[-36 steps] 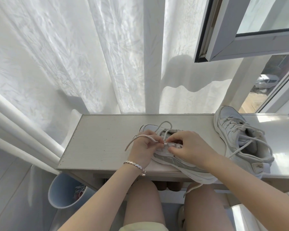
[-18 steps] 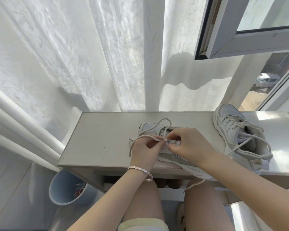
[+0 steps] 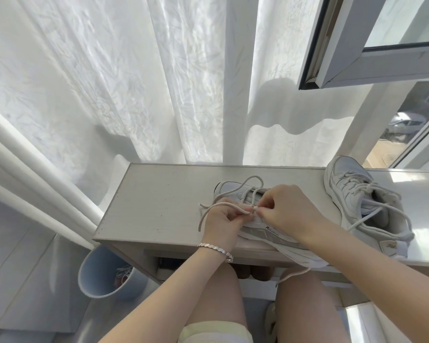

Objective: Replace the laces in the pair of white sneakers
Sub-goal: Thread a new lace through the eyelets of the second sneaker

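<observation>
A white sneaker [image 3: 229, 191] lies on the pale wooden table [image 3: 159, 201] in front of me, toe pointing away, heel over the near edge. My left hand [image 3: 223, 219] pinches the tip of a white lace [image 3: 218, 207] that loops out to the left. My right hand [image 3: 290, 211] pinches the shoe's eyelet strip right beside that tip; its fingers hide the eyelet. Another lace end [image 3: 291, 274] dangles below the heel. A second white sneaker [image 3: 362, 206], laced loosely, stands at the right.
White curtains [image 3: 159, 82] hang behind the table, and an open window frame [image 3: 357, 58] juts in at the upper right. A pale blue bin [image 3: 102, 276] stands on the floor under the table's left corner. My bare knees are under the near edge.
The view has shifted slightly. My left hand has brought the lace tip closer to the eyelet held by my right hand, and the lace loop to the left has drawn in.
</observation>
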Motion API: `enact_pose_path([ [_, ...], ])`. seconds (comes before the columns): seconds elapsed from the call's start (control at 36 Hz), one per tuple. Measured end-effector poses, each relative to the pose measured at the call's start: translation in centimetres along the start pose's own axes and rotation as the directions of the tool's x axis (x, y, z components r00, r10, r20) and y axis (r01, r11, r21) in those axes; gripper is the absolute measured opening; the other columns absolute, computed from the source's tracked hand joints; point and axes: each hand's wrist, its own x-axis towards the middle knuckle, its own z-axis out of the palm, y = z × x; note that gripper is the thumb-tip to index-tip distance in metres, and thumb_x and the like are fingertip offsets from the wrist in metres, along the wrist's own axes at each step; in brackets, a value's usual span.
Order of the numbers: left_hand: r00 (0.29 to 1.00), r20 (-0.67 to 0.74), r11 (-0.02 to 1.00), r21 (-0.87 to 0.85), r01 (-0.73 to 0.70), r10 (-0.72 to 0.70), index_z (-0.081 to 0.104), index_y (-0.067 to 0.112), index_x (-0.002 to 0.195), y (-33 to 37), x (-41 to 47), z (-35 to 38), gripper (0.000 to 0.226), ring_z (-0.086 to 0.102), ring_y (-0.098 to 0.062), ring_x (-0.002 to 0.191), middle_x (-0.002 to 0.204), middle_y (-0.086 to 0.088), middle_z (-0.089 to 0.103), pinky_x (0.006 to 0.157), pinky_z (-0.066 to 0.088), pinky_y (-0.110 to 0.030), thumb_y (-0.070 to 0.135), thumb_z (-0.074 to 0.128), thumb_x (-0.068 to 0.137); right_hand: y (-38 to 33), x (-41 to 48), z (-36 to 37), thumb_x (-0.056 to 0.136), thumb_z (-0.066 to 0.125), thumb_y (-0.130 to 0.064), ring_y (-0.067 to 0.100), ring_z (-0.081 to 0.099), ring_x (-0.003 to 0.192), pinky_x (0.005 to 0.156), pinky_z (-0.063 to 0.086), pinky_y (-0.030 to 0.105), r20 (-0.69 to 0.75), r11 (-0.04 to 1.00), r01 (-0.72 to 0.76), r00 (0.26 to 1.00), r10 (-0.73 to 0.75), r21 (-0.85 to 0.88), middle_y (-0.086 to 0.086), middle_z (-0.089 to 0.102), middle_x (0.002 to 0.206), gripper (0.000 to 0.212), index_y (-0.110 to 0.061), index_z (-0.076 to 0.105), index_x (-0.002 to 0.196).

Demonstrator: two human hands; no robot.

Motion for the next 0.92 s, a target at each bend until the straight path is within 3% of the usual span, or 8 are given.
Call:
enact_pose_path([
  [0.14,0.999,0.014,0.998,0.059,-0.03,0.03,0.068,0.018,0.083,-0.1,-0.6,0.3,0.016,0.056,0.009,0.063,0.077,0.013,0.058,0.059,0.041,-0.006,0.005,0.074,0.077,-0.2,-0.2,0.4,0.089,0.056,-0.017,0.012,0.051,0.073,0.063,0.037,0.019,-0.04,1.0,0.016,0.999,-0.017,-0.016,0.002,0.066,0.082,0.017,-0.013,0.071,0.087],
  [0.22,1.0,0.01,0.992,0.125,-0.03,0.029,0.064,0.03,0.093,-0.5,-0.4,0.4,0.025,0.058,0.007,0.082,0.094,0.016,0.058,0.07,0.044,-0.008,0.02,0.077,0.074,-0.4,-0.4,0.7,0.093,0.049,-0.013,0.01,0.05,0.074,0.061,0.034,0.01,-0.056,0.999,0.036,0.998,-0.035,0.011,0.0,0.06,0.083,0.017,-0.008,0.066,0.091],
  [0.31,1.0,0.006,0.987,0.162,-0.009,0.008,0.062,0.038,0.096,-0.6,-0.3,0.6,0.03,0.056,0.005,0.096,0.104,0.018,0.053,0.083,0.044,-0.012,0.03,0.078,0.072,-0.6,-0.8,1.0,0.096,0.044,-0.012,0.017,0.054,0.096,0.071,0.031,0.016,-0.065,0.997,0.069,0.995,-0.072,-0.044,0.002,0.059,0.101,0.018,-0.007,0.061,0.098],
  [0.39,0.999,0.033,0.976,0.219,0.011,-0.018,0.059,0.042,0.096,-0.6,-0.2,0.7,0.026,0.052,-0.001,0.095,0.099,0.018,0.046,0.086,0.042,-0.017,0.03,0.073,0.078,-0.4,-1.3,0.8,0.097,0.044,-0.015,0.017,0.054,0.089,0.071,0.034,0.02,-0.172,0.991,0.123,0.976,-0.132,-0.061,0.001,0.059,0.098,0.018,-0.009,0.06,0.099],
  [0.47,0.999,0.003,0.977,0.21,0.04,-0.041,0.057,0.043,0.086,-0.6,-0.2,0.8,0.022,0.051,-0.009,0.093,0.094,0.016,0.047,0.088,0.044,-0.027,0.053,0.066,0.069,-1.1,-1.5,-1.3,0.096,0.048,-0.013,0.009,0.057,0.076,0.069,0.041,0.014,-0.3,0.945,0.147,0.952,-0.055,0.292,-0.006,0.062,0.081,0.014,-0.013,0.06,0.089],
  [0.53,0.996,-0.046,0.966,0.246,0.08,-0.071,0.054,0.039,0.084,-0.5,-0.1,1.3,0.034,0.047,-0.015,0.101,0.095,0.013,0.046,0.095,0.042,-0.035,0.065,0.058,0.062,-1.8,-1.7,-3.4,0.097,0.045,-0.01,0.008,0.066,0.076,0.075,0.051,0.015,-0.302,0.776,0.168,0.953,0.03,0.608,-0.001,0.069,0.079,0.017,-0.013,0.056,0.085],
  [0.67,0.952,-0.178,0.939,0.198,0.281,-0.247,0.039,0.022,0.114,0.7,-0.4,3.3,0.057,0.026,-0.009,0.106,0.11,0.009,0.032,0.098,0.028,-0.025,0.047,0.07,0.074,-1.0,-0.9,-6.1,0.101,0.033,-0.008,0.014,0.062,0.055,0.067,0.058,0.028,-0.183,0.448,0.118,0.978,0.104,0.886,-0.001,0.057,0.057,0.022,-0.012,0.044,0.082],
  [0.92,0.974,-0.061,0.945,0.237,0.226,-0.218,0.035,0.041,0.133,1.2,0.3,3.5,0.068,0.033,-0.013,0.116,0.112,0.007,0.029,0.091,0.028,-0.02,0.031,0.069,0.076,5.0,-0.2,-7.9,0.102,0.03,-0.009,0.004,0.035,0.04,0.043,0.034,0.019,-0.376,0.484,0.152,0.831,0.409,0.862,0.003,0.041,0.065,0.022,-0.015,0.041,0.083],
])
